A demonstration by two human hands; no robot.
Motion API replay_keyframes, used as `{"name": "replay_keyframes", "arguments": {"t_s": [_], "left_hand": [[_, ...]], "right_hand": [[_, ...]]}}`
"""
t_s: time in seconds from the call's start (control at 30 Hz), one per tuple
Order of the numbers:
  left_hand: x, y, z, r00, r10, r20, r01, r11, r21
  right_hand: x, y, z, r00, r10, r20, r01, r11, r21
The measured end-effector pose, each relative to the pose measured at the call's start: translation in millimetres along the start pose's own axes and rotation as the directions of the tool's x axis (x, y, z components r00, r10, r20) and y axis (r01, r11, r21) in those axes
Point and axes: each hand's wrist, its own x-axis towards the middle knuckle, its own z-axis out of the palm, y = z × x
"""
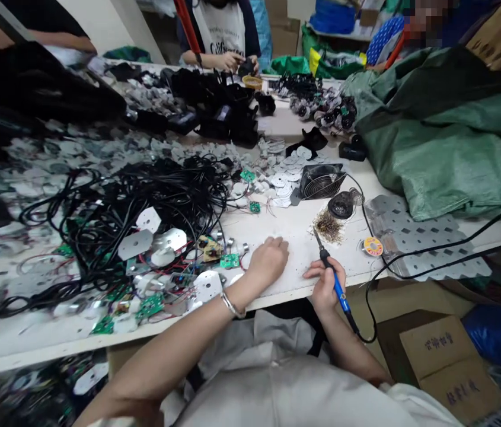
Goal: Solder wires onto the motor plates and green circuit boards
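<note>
A blue soldering iron (340, 290) is held in the loosely curled right hand (322, 289), its tip pointed toward eleven o'clock. The left hand (269, 261) is rested, half curled, on the white table (297, 237); whether anything is gripped cannot be told. From the right hand, brown granules (328, 228) are seen at twelve o'clock, an orange-labelled spool (373, 246) between one and two; from the left, heaped black cables (161, 193) at ten.

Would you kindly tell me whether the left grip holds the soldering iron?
No, the right grip holds the blue-handled soldering iron.
</note>
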Motion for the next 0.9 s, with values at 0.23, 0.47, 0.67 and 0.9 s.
{"name": "replay_keyframes", "arguments": {"t_s": [0.23, 0.47, 0.67, 0.9], "left_hand": [[61.4, -79.4, -9.1, 0.936, -0.278, -0.217, 0.278, 0.96, -0.03], [18.2, -63.7, -23.8, 0.976, -0.073, -0.204, 0.077, 0.997, 0.014], [-38.7, -45.6, -25.4, 0.989, 0.14, 0.038, -0.141, 0.99, 0.015], [-32.3, -27.4, -16.6, 0.985, 0.032, 0.169, -0.053, 0.991, 0.122]], "right_hand": [[-0.1, -4.7, -1.4, 0.999, -0.038, 0.029, 0.04, 0.996, -0.076], [-1.4, -6.9, -4.9, 0.991, -0.109, 0.081, 0.115, 0.991, -0.071], [-1.4, -11.0, -5.8, 0.989, -0.109, 0.099, 0.116, 0.991, -0.065], [-0.2, -10.6, -4.9, 0.986, -0.12, 0.112, 0.127, 0.99, -0.056]]}}
